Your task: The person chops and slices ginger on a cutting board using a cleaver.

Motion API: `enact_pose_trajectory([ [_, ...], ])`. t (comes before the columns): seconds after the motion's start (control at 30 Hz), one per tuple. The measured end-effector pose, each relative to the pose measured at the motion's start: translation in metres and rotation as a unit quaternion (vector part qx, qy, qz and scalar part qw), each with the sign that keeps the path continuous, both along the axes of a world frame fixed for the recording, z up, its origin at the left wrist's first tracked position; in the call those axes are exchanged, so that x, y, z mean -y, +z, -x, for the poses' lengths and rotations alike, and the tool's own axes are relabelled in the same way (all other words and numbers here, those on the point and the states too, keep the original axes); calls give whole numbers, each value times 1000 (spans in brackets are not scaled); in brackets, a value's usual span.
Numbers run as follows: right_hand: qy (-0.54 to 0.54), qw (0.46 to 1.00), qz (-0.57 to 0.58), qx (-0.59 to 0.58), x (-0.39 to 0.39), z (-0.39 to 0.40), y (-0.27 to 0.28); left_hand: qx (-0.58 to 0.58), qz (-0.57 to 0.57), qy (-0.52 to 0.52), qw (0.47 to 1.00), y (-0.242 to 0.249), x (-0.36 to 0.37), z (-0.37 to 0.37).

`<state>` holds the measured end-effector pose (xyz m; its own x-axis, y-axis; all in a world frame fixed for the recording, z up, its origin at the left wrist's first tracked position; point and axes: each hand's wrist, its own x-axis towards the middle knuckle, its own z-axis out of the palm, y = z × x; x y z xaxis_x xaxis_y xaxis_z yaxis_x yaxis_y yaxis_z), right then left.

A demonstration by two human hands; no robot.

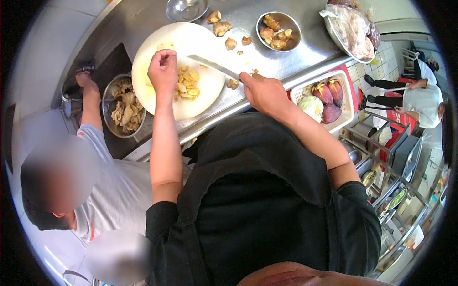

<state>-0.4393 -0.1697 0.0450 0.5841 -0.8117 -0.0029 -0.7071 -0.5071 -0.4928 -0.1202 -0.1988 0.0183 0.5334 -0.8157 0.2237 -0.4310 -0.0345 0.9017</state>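
Observation:
My right hand (268,96) grips the handle of a knife (214,65), its blade reaching left over the edge of a round white cutting board (210,97). Above the board is my left hand (163,70), its fingers curled together; what they hold, if anything, is hidden. A pile of sliced ginger (187,85) lies on the board just right of my left wrist. More pale ginger pieces (165,46) rest beyond my fingertips. Knobs of unpeeled ginger (222,28) lie on the steel counter behind the board, and others fill a metal bowl (259,39).
At the left, a co-worker's hand (87,82) reaches to a sink tap near a bowl of meat-like pieces (128,109). A basket (348,107) holds cabbage and purplish buds by my right arm. A bowl with plastic bags (350,33) stands far right; another metal bowl (186,10) sits behind.

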Motion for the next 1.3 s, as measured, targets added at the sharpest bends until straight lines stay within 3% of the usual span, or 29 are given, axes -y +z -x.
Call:
enact_pose_trajectory([
  [0.07,1,1000,-3,-13,-1,5,2,-15,-124,-112,986,15,1,-5],
  [0.13,4,1000,-5,-25,2,7,1,25,-131,-142,981,13,6,-2],
  [0.2,13,999,2,-39,6,8,-2,174,-222,-236,930,21,10,15],
  [0.33,24,999,21,-35,10,7,-2,208,-260,-263,905,15,18,43],
  [0.5,68,994,57,-60,10,20,-3,269,-251,-209,906,-12,35,33],
  [0.67,50,998,26,-14,2,47,10,188,-228,-126,947,-7,24,0],
  [0.73,42,999,-13,6,4,51,10,201,-261,-145,933,-13,17,1],
  [0.8,-62,988,-126,70,8,50,2,341,-237,-211,885,-21,12,11],
  [0.97,-122,947,-244,168,35,44,-50,262,-281,-276,881,-9,13,29],
  [1.1,-94,955,-222,173,44,38,-57,240,-278,-255,895,0,5,36],
  [1.2,-85,945,-275,153,44,29,-54,226,-237,-257,909,-11,5,34],
  [1.3,-22,960,-198,196,37,19,-71,200,-229,-243,921,-18,5,32],
])
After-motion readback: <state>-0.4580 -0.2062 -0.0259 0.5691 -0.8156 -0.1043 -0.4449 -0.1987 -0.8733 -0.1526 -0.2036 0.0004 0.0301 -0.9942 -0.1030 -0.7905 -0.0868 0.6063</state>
